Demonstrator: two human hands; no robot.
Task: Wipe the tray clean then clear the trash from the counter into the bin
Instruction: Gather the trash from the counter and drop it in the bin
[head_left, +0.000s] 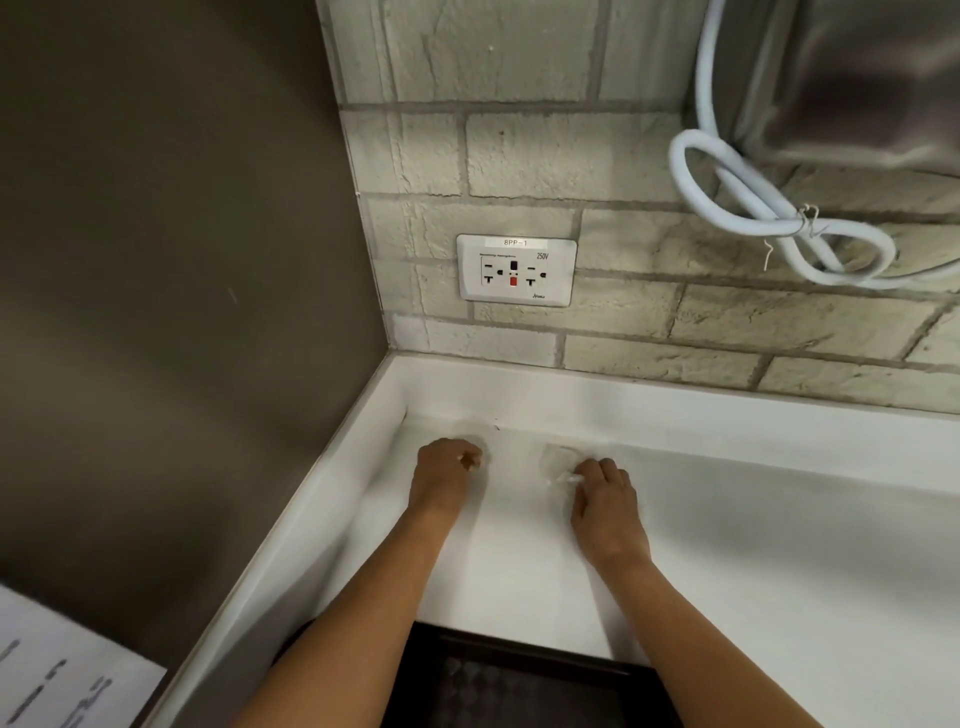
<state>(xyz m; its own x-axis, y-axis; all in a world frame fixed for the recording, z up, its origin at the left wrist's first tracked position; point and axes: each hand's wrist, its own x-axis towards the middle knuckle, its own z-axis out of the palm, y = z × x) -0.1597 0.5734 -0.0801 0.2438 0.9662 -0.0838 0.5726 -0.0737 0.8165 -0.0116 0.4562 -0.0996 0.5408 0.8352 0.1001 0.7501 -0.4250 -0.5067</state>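
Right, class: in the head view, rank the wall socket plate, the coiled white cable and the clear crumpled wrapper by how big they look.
1. Coiled white cable, largest; it spreads widest across the wall.
2. Wall socket plate.
3. Clear crumpled wrapper, smallest, though the right hand covers part of it and its see-through edges are hard to trace.

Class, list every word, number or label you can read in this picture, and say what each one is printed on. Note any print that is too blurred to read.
"8PP-1": white label strip at the top of the wall socket plate.
"250V": upper right of the same plate.
Small line of print above the sockets, and the brand mark at the plate's lower right: too small to read.
Dark print on the white sheet at lower left: blurred, unreadable.
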